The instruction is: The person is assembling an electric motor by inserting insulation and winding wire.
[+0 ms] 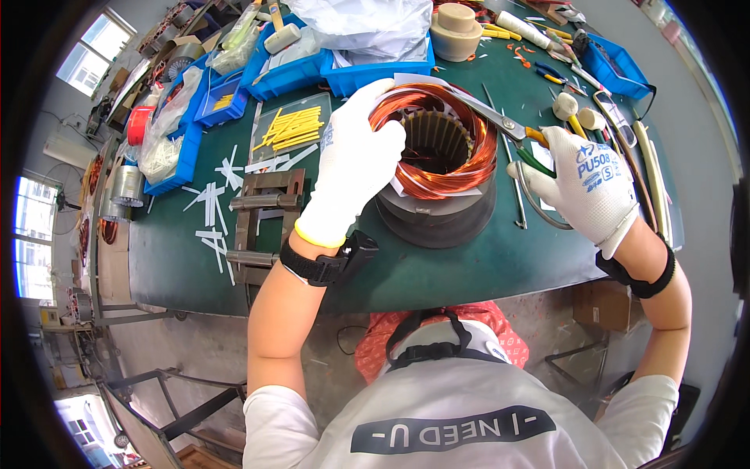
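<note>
A motor stator stands upright on the green bench, its thick ring of copper windings facing up around a slotted bore. My left hand, in a white glove, is closed on the left side of the windings, thumb toward the bore. Gloved in white too, my right hand holds scissors by yellow and green handles. The blades point left across the upper right of the windings. Near their tips a piece of white insulation paper sticks up behind the ring. The left fingertips are partly hidden.
Blue bins line the back, beside a beige stepped block. Yellow sticks and white paper strips lie left, near a metal frame. Mallets, pliers and a long rod lie right.
</note>
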A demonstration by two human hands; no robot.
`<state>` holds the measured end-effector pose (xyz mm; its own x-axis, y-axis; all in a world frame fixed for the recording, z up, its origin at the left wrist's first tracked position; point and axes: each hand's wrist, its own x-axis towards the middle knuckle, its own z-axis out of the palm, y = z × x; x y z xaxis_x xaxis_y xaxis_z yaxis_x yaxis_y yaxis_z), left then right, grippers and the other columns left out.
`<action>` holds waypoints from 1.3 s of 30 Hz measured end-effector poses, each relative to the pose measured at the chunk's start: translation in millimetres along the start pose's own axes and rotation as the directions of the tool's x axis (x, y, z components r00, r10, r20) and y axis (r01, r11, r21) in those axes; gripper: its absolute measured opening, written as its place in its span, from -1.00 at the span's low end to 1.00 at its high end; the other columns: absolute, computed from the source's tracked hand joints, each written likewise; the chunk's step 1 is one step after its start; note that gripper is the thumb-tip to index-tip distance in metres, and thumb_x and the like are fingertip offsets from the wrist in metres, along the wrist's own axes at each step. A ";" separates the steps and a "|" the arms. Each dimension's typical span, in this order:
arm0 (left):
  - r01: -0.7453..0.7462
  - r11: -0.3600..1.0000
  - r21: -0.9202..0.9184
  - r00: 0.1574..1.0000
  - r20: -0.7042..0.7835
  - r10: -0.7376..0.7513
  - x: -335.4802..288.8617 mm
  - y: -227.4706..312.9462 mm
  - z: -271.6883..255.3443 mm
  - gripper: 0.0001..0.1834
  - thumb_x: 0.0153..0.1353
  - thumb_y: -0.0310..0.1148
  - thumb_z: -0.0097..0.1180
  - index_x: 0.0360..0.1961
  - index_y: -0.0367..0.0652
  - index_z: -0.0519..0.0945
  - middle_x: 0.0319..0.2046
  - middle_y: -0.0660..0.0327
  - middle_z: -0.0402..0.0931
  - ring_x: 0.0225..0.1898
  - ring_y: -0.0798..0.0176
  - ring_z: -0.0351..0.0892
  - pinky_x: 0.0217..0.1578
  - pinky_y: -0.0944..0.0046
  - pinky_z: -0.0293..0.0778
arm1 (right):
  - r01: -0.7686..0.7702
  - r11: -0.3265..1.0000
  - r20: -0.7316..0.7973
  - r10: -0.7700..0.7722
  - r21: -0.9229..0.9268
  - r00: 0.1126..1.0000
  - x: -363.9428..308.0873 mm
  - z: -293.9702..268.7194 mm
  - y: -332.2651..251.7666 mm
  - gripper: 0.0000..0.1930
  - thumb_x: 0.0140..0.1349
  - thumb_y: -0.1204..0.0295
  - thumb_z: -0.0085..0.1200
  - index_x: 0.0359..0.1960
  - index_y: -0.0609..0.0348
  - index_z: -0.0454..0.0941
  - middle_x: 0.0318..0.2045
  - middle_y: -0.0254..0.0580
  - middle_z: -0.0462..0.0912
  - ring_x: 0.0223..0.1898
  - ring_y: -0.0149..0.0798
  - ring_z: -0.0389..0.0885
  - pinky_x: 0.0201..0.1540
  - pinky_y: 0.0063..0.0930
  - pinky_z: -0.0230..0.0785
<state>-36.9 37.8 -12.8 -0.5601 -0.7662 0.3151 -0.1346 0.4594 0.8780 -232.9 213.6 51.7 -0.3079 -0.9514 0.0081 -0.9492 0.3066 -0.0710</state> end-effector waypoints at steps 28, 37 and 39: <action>-0.001 0.937 -0.349 0.960 0.261 0.098 71.7 -9.4 4.1 -0.13 0.13 -0.21 0.35 0.34 -0.42 0.19 0.28 -0.07 0.29 0.25 0.19 0.35 0.22 0.25 0.33 | -0.264 0.936 0.590 0.080 0.232 0.804 93.2 -50.5 53.1 -0.42 0.29 -0.09 0.05 -0.42 0.33 0.58 -0.80 -0.33 0.35 -0.80 -0.46 0.31 -0.79 -0.57 0.14; -0.004 0.988 -0.153 0.991 0.132 0.024 14.9 -0.7 4.8 -0.51 0.13 -0.45 0.16 0.12 -0.38 0.49 -0.04 0.11 0.58 -0.02 0.32 0.53 0.03 0.34 0.45 | 0.117 0.982 -0.156 -0.140 -0.147 0.978 16.2 1.6 27.7 -0.46 0.20 -0.06 0.10 -0.23 0.30 0.52 -0.39 0.21 0.59 -0.37 0.05 0.65 -0.32 -0.16 0.47; -0.027 0.991 -0.134 0.992 0.116 0.043 16.9 -4.1 5.1 -0.51 0.12 -0.48 0.12 0.12 -0.38 0.49 -0.04 0.12 0.58 -0.03 0.32 0.52 0.03 0.34 0.45 | 0.129 0.983 -0.133 -0.146 -0.128 0.980 19.7 1.4 25.8 -0.45 0.23 -0.07 0.05 -0.22 0.32 0.52 -0.46 0.18 0.61 -0.40 0.04 0.65 -0.32 -0.16 0.48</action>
<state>-50.0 25.2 -12.9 -0.6566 -0.6884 0.3081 -0.0085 0.4152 0.9097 -263.3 202.7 48.7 -0.1718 -0.9735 0.1510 -0.9815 0.1823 0.0589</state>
